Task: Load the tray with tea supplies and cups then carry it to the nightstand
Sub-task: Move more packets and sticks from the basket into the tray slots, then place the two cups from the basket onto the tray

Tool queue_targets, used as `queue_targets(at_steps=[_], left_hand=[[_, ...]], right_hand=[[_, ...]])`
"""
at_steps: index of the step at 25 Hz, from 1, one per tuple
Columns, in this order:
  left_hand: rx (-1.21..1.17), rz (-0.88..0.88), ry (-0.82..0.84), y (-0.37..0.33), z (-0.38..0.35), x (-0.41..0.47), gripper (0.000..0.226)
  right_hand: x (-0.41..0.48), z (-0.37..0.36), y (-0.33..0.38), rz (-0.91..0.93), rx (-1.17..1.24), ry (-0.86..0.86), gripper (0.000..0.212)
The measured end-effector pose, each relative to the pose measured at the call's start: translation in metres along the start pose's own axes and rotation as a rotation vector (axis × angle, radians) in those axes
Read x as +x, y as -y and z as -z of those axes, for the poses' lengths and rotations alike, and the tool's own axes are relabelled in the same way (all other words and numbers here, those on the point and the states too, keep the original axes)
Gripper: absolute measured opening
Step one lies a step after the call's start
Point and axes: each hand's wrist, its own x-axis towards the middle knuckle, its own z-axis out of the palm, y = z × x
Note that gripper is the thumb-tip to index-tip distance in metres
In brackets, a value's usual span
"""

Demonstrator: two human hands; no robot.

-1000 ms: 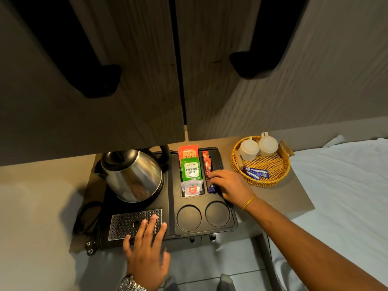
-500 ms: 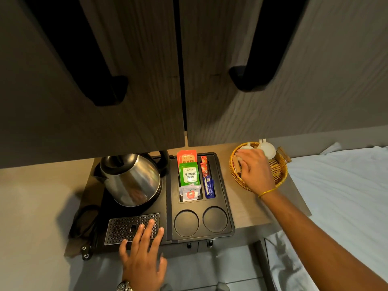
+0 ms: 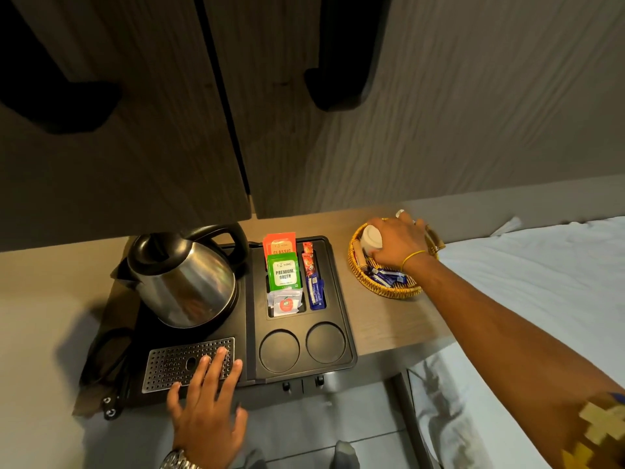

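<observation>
Step in hand, est.: cup loading. R hand (image 3: pixel 397 245) grips white cup (image 3: pixel 371 239) inside basket (image 3: pixel 382 289). L hand (image 3: pixel 206 411) lies flat, fingers spread, on tray (image 3: pixel 334 299) grate (image 3: pixel 176 360). Sachets (image 3: pixel 284 272) stand beyond it. Next, prob.: lift cup clear, seat in 1 of 2 recesses (image 3: pixel 279 350) right of L hand.
</observation>
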Motion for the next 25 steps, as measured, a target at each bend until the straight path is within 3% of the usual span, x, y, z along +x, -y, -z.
queue_targets(at_steps=[5, 9, 16, 25], left_hand=[[-0.035, 0.01, -0.008, -0.002, 0.002, 0.0, 0.084], [-0.042, 0.021, 0.044, -0.003, 0.005, -0.001, 0.088], [-0.064, 0.033, 0.07, -0.002, 0.007, -0.002, 0.089], [-0.069, 0.047, 0.112, -0.002, 0.009, -0.003, 0.085]], right_hand=[[-0.053, 0.021, 0.006, -0.045, 0.102, -0.308, 0.066], [-0.124, 0.032, 0.063, -0.006, 0.281, -0.452, 0.068], [-0.189, -0.027, 0.182, 0.291, 0.318, -0.148, 0.07], [-0.193, -0.045, 0.198, 0.286, 0.404, -0.049, 0.071]])
